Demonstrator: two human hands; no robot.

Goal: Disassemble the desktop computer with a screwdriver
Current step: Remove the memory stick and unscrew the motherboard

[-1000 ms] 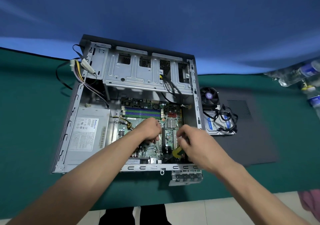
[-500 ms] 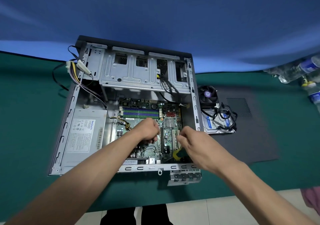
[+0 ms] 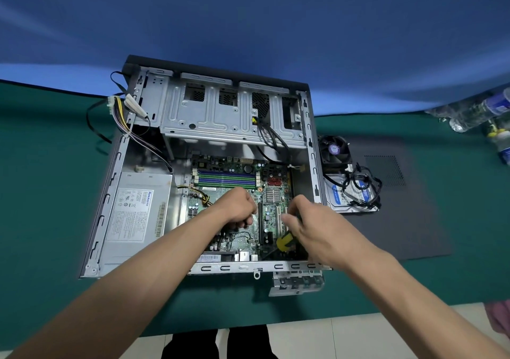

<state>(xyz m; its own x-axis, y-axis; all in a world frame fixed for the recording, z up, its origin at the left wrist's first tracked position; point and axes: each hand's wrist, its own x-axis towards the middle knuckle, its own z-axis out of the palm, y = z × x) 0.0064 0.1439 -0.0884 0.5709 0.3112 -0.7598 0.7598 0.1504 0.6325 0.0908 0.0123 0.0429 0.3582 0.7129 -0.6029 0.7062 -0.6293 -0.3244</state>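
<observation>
Green felt covers the desk (image 3: 41, 193), blue cloth hanging behind. On it lies the open steel computer case (image 3: 110, 206), holding a boxy grey power supply (image 3: 135, 215), a green motherboard (image 3: 237, 176) and a ribbed drive cage (image 3: 220, 115). Left hand (image 3: 237, 206) is clenched over the board. Right hand (image 3: 311, 229) has its grip around the yellow-handled screwdriver (image 3: 285, 241). Right of the case sit a black fan (image 3: 334, 148) and a cable-draped hard drive (image 3: 350, 195).
</observation>
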